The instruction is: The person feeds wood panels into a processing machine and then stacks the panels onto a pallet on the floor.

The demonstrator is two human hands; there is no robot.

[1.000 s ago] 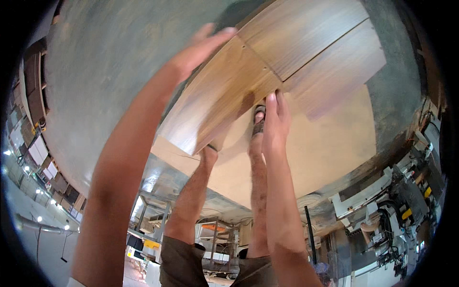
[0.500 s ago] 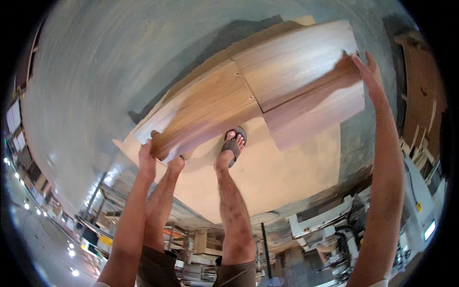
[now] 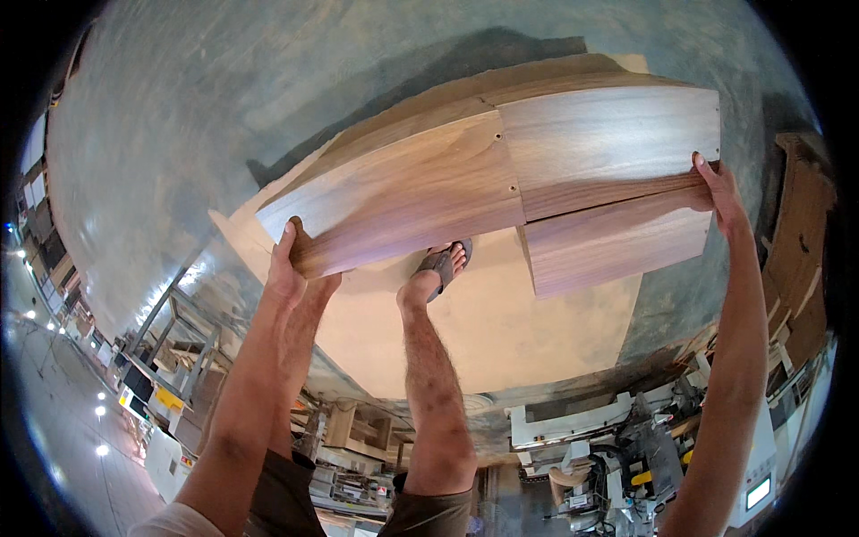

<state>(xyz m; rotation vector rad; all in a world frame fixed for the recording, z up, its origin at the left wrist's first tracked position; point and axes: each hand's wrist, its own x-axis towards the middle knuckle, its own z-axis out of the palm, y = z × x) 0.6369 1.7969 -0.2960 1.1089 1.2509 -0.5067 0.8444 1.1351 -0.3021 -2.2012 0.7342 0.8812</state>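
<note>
I hold a long wood-grain board assembly over a pale sheet. It is made of joined panels, with a lower section stepped out along the right half of its near side. Two small screw holes or screws show by the middle seam. My left hand is closed round the left end, its thumb on top. At the far right end my right hand grips the edge near the joint between the upper and lower sections, thumb also on top. The fingers of both hands are mostly hidden beneath the wood.
Beneath lies a large tan sheet on the grey-green floor. My sandalled foot stands on the sheet. Brown boards lean at the right. Machinery, a metal frame and wooden pieces stand around the lower edge.
The board assembly has shifted right and toward me in the picture, with both hands on it. My right hand's fingers, partly raised before, now wrap the end.
</note>
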